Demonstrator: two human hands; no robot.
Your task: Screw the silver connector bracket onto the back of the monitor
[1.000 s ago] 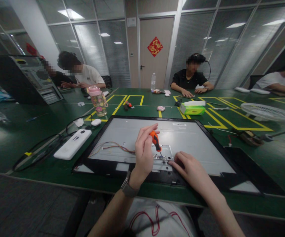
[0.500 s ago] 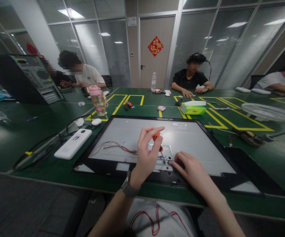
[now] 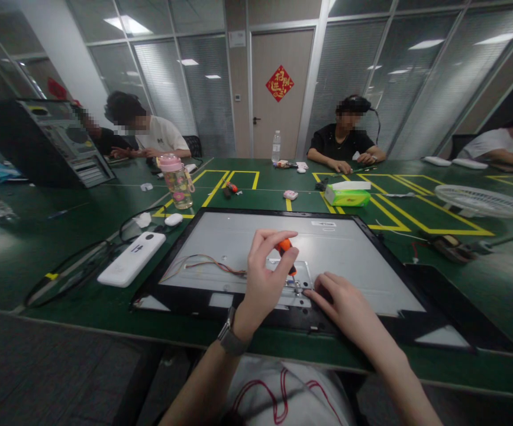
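My left hand (image 3: 265,269) grips a small screwdriver (image 3: 285,245) with an orange and black handle. The driver stands nearly upright, its tip down at a small metal bracket (image 3: 299,301). That bracket sits near the front edge of a large flat display panel (image 3: 363,260) with a grey back and black rim. My right hand (image 3: 344,300) rests on the panel, fingers curled, with fingertips at the bracket beside the driver's tip; what they pinch, if anything, is hidden. Thin coloured wires (image 3: 212,261) run across the panel to the left of my left hand.
Left of the panel lie a white power bank (image 3: 132,259), a white oval case (image 3: 173,219) and a black cable (image 3: 72,284). Beyond stand a pink-lidded bottle (image 3: 178,183) and a green tissue pack (image 3: 348,197). A computer tower (image 3: 38,142) is far left. Several people sit across the table.
The screwdriver handle has turned and tilted slightly in my left hand, and the thumb has shifted a little to the right. My right hand has stayed in place.
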